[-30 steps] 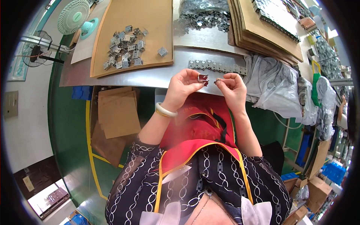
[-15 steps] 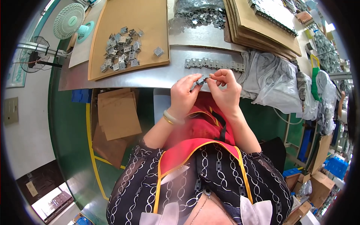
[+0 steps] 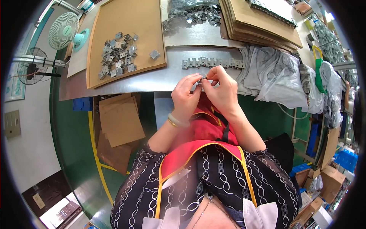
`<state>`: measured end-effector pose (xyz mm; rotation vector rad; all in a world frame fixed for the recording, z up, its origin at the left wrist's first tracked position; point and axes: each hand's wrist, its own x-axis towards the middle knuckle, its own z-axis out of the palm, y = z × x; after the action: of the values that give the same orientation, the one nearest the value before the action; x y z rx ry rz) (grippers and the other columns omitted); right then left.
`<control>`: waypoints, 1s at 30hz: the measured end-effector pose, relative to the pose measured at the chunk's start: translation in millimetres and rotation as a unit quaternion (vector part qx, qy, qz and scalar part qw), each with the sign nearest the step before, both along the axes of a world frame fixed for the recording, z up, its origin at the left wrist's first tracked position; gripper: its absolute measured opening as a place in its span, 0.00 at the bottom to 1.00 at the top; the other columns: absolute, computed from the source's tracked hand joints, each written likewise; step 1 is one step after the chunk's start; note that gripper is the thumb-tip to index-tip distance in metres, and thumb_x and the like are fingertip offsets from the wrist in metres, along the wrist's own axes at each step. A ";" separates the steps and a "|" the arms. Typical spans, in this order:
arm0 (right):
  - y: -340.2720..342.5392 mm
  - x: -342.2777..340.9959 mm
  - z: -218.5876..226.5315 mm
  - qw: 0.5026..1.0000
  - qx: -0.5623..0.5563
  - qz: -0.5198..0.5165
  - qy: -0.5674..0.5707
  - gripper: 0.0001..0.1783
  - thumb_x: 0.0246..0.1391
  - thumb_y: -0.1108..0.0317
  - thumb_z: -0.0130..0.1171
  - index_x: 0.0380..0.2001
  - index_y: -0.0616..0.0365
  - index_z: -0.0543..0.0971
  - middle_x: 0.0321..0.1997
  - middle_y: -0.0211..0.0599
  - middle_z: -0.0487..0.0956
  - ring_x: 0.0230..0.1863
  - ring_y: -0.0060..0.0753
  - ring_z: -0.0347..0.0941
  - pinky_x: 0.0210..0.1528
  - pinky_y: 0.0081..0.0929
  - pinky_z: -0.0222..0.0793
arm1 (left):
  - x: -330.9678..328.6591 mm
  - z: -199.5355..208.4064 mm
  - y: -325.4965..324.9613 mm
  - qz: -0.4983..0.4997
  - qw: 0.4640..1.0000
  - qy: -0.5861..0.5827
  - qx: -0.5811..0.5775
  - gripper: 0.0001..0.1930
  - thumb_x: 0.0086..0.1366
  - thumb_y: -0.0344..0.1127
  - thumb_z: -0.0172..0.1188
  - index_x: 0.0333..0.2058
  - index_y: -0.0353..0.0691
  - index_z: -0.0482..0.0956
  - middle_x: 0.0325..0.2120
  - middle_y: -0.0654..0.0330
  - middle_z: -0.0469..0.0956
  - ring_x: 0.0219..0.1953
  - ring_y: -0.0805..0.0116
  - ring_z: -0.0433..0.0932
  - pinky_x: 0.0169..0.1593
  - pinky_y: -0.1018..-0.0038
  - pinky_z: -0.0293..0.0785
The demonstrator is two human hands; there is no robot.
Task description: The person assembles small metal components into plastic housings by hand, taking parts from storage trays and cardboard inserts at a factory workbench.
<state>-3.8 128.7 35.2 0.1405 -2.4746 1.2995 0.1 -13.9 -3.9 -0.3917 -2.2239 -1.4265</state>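
Note:
My left hand (image 3: 185, 93) and my right hand (image 3: 221, 89) meet in front of the table's near edge. Between their fingertips is a small metal piece, mostly hidden, with only a bit of grey and dark metal showing; the fingers of both hands are closed on it. Just beyond my hands, a row of small metal brackets (image 3: 213, 63) stands side by side on the metal tabletop (image 3: 152, 78). To the left, a shallow cardboard tray (image 3: 141, 23) holds a heap of bent metal brackets (image 3: 118, 55). One single bracket (image 3: 154, 54) lies apart inside that tray.
Loose dark metal parts (image 3: 194, 21) are piled at the back. Stacked cardboard sheets (image 3: 263, 28) stand back right, with grey plastic bags (image 3: 274, 76) nearer the edge. A green fan (image 3: 64, 30) is at far left. Below the table are cardboard pieces (image 3: 122, 120).
My right hand has moved left, closer against my left hand, and its fingers have drawn together over the small metal piece. The whole view has shifted slightly.

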 end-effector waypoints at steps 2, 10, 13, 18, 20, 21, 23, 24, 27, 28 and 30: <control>1.4 -0.4 1.9 0.999 0.030 0.004 0.013 0.12 0.49 0.73 0.69 0.33 0.59 0.75 0.30 0.37 0.81 0.28 0.32 0.77 0.33 0.29 0.75 | 0.5 0.0 3.3 0.000 1.000 -0.004 0.007 0.14 0.56 0.20 0.69 0.43 0.34 0.85 0.44 0.51 0.85 0.45 0.60 0.86 0.49 0.69 0.85; 11.3 -6.4 6.3 0.998 0.035 0.048 -0.004 0.09 0.51 0.73 0.66 0.33 0.59 0.74 0.28 0.39 0.80 0.30 0.37 0.79 0.33 0.33 0.75 | 0.3 7.2 8.9 0.006 0.999 0.039 0.014 0.14 0.55 0.19 0.68 0.40 0.36 0.85 0.42 0.52 0.86 0.46 0.56 0.86 0.50 0.68 0.83; 15.6 -6.3 0.8 0.996 0.025 0.083 0.011 0.09 0.51 0.73 0.66 0.33 0.58 0.75 0.29 0.39 0.81 0.31 0.38 0.79 0.36 0.33 0.76 | -0.5 6.0 7.3 -0.005 0.999 0.044 0.002 0.14 0.54 0.18 0.68 0.41 0.36 0.84 0.42 0.52 0.86 0.46 0.56 0.86 0.50 0.68 0.83; 19.6 -2.4 2.5 0.991 0.041 0.118 0.045 0.12 0.50 0.72 0.69 0.37 0.58 0.77 0.34 0.39 0.83 0.34 0.41 0.80 0.41 0.35 0.76 | 3.8 -0.2 1.5 -0.026 0.998 0.048 0.018 0.15 0.54 0.18 0.68 0.41 0.36 0.84 0.44 0.51 0.85 0.47 0.55 0.85 0.50 0.68 0.83; 21.1 -0.2 4.7 0.994 0.048 0.095 0.036 0.14 0.50 0.72 0.70 0.40 0.58 0.78 0.37 0.39 0.84 0.36 0.40 0.81 0.42 0.34 0.76 | 5.3 -2.4 -0.4 -0.037 0.998 0.052 0.023 0.15 0.54 0.17 0.68 0.42 0.36 0.84 0.44 0.51 0.85 0.47 0.55 0.85 0.50 0.67 0.83; 22.2 0.0 5.0 0.996 0.056 0.072 0.028 0.16 0.50 0.71 0.71 0.42 0.59 0.79 0.39 0.39 0.84 0.37 0.39 0.82 0.42 0.34 0.76 | 5.9 -3.7 -1.4 -0.049 0.997 0.058 0.021 0.15 0.54 0.17 0.68 0.42 0.36 0.84 0.44 0.52 0.84 0.48 0.55 0.84 0.51 0.67 0.83; 28.4 -1.7 2.1 0.994 -0.015 0.099 -0.046 0.18 0.51 0.71 0.72 0.45 0.60 0.80 0.42 0.38 0.85 0.40 0.36 0.82 0.44 0.32 0.77 | 6.2 -3.6 -1.8 -0.062 0.996 0.064 0.019 0.16 0.54 0.17 0.68 0.41 0.36 0.83 0.45 0.52 0.84 0.49 0.54 0.84 0.52 0.66 0.82; 32.6 -2.6 -0.2 0.981 -0.086 0.123 -0.121 0.20 0.52 0.71 0.72 0.48 0.62 0.80 0.44 0.38 0.85 0.42 0.32 0.82 0.46 0.30 0.78 | 6.1 -2.8 -1.5 -0.077 0.993 0.086 0.015 0.16 0.54 0.16 0.69 0.41 0.37 0.83 0.44 0.53 0.84 0.50 0.54 0.84 0.53 0.66 0.82; 43.3 -6.3 -12.6 0.936 -0.170 0.220 -0.218 0.22 0.54 0.72 0.72 0.51 0.67 0.80 0.47 0.38 0.84 0.45 0.26 0.81 0.51 0.27 0.78 | 7.3 -1.4 -2.1 -0.096 0.988 0.117 0.008 0.17 0.53 0.16 0.70 0.41 0.37 0.83 0.44 0.55 0.84 0.51 0.53 0.83 0.54 0.65 0.82; 45.3 -4.5 -13.3 0.933 -0.169 0.223 -0.224 0.20 0.55 0.74 0.71 0.50 0.69 0.80 0.46 0.38 0.84 0.46 0.24 0.80 0.53 0.25 0.78 | 8.2 -0.9 -2.4 -0.099 0.987 0.126 0.004 0.17 0.52 0.16 0.70 0.41 0.38 0.83 0.44 0.55 0.84 0.52 0.53 0.83 0.55 0.64 0.81; 46.0 -1.6 -14.1 0.942 -0.140 0.225 -0.207 0.20 0.56 0.74 0.71 0.50 0.69 0.80 0.46 0.38 0.84 0.46 0.24 0.80 0.52 0.25 0.78 | 10.1 0.3 -2.4 -0.104 0.986 0.132 0.004 0.18 0.52 0.15 0.70 0.41 0.38 0.83 0.44 0.56 0.84 0.51 0.53 0.83 0.55 0.64 0.82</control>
<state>-5.4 174.7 21.1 0.4214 -2.6511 2.0413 10.1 -16.3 -3.6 -0.7829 -2.0086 -1.3929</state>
